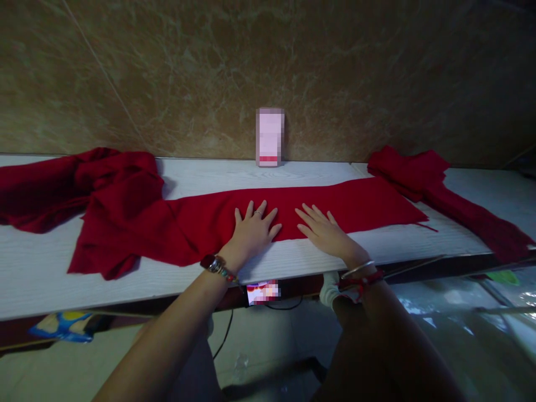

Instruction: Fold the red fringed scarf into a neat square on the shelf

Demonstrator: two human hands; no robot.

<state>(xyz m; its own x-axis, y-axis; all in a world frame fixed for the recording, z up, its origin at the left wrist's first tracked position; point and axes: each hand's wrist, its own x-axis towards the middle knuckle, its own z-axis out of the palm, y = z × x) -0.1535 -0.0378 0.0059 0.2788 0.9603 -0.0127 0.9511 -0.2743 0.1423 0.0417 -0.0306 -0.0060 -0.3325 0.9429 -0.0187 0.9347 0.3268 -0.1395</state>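
Note:
A long strip of red cloth (355,204) lies stretched flat across a narrow white table. My left hand (253,229) rests on it palm down, fingers spread, with a ring on one finger. To its right, my right hand (322,229) also lies flat on the cloth near its front edge, fingers apart. Neither hand grips anything. Toward the left the cloth becomes creased and bunched, meeting a rumpled heap of red fabric (121,195). At the right end, a separate-looking piece of red fabric (408,167) lies crumpled and trails over the front edge.
The white table (201,174) runs along a brown marbled wall (188,72). A pixelated phone-like object (270,137) leans upright against that wall. Below the front edge are a lit, partly blurred screen (263,292), a black cable (225,335) and a blue-and-yellow item (65,325).

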